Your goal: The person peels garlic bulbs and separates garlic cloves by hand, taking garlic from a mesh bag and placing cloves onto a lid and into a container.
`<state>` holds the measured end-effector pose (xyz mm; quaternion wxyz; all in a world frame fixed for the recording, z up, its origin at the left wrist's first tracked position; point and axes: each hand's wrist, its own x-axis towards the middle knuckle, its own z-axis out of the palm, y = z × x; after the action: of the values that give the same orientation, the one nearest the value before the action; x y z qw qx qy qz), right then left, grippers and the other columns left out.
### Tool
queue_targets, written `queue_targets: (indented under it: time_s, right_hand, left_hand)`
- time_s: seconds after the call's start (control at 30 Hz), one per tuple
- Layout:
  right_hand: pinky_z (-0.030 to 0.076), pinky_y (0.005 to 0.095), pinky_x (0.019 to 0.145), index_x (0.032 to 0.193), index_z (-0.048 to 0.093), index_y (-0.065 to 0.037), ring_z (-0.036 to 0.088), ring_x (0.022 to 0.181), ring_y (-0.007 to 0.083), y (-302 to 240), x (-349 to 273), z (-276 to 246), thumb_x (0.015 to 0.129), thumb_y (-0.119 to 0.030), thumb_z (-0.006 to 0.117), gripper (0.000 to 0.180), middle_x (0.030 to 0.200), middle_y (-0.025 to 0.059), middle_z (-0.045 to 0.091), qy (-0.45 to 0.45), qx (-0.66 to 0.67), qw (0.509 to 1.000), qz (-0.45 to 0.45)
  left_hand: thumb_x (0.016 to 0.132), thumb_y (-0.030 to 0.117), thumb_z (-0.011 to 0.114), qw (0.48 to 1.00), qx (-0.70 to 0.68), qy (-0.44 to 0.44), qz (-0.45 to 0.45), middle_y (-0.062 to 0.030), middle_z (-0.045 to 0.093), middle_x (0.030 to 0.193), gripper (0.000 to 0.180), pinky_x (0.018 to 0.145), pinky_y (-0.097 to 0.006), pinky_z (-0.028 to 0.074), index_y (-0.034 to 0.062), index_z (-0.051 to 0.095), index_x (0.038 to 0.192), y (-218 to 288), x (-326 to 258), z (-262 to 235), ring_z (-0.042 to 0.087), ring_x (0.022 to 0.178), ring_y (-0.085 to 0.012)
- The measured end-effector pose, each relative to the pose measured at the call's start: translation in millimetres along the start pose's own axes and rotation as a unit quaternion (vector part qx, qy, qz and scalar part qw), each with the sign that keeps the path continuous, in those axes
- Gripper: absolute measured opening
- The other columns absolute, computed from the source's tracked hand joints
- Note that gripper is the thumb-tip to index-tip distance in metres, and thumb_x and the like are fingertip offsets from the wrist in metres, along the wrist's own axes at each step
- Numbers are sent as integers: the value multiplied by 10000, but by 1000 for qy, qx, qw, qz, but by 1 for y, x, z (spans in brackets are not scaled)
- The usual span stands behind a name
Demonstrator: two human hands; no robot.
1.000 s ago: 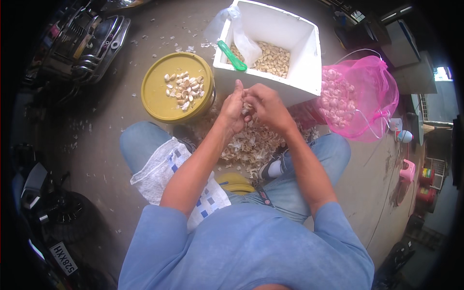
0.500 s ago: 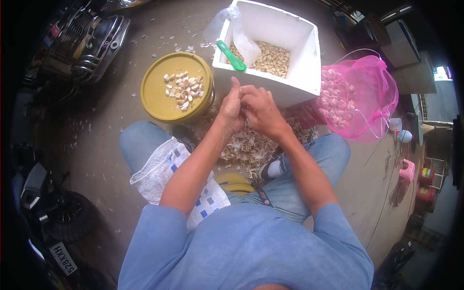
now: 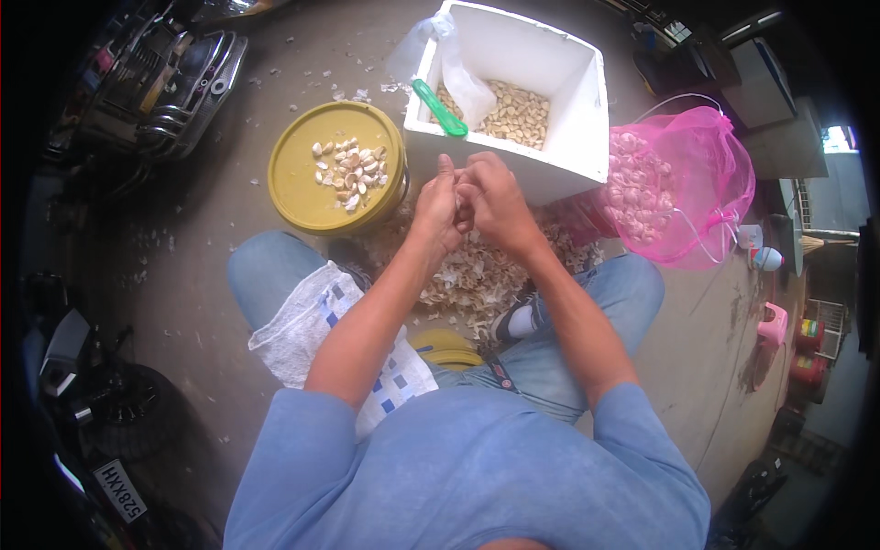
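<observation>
My left hand (image 3: 438, 203) and my right hand (image 3: 492, 194) are pressed together above a heap of pale garlic skins (image 3: 477, 275) on the ground. Both pinch a small garlic clove between the fingertips; the clove itself is mostly hidden by my fingers. Just beyond my hands stands a white foam box (image 3: 587, 101) with peeled cloves (image 3: 513, 115) and a green tool (image 3: 438, 105) inside. A yellow bucket lid (image 3: 302, 192) to the left carries several cloves (image 3: 346, 172).
A pink mesh bag of garlic (image 3: 669, 188) lies at the right. A white checked cloth (image 3: 316, 330) covers my left knee. Motorcycle parts (image 3: 156, 73) sit at the upper left, a tyre and plate (image 3: 115, 431) at the lower left. Small coloured containers (image 3: 779, 321) stand at the right.
My hands have stayed together over the skins, shifting only slightly as the fingers work the clove. Nothing else has moved.
</observation>
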<state>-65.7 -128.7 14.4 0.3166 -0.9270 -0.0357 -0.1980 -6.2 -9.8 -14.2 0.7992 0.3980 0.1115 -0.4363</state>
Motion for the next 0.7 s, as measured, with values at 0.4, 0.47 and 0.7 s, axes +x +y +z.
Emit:
queue_targets:
  time_s: [0.4,0.47,0.7]
  right_hand:
    - [516,486,847,1043,677,-24,660,943,398,17,-1,-58,885,-112,653,182,976,151,686,-99,20,991,83]
    - [517,483,852,1037,680,-24,661,944,394,10,1,-46,882,-104,648,177,983,155,686,-78,23,995,54]
    - [545,444,777,1005,684,-9,695,864,348,4,4,-25,920,-86,653,119,985,152,714,-85,129,980,126]
  left_hand:
    - [1020,677,397,996,63,-58,11,-34,594,725,749,392,-224,352,35,499,1392,7,0,5,500,494,-99]
    - [1022,687,358,994,90,-54,6,-25,613,755,747,391,-221,349,54,507,1389,5,3,6,532,520,-96]
    - [1021,698,341,988,122,-90,13,-19,625,797,728,392,-211,340,96,494,1402,5,-1,8,560,550,-93]
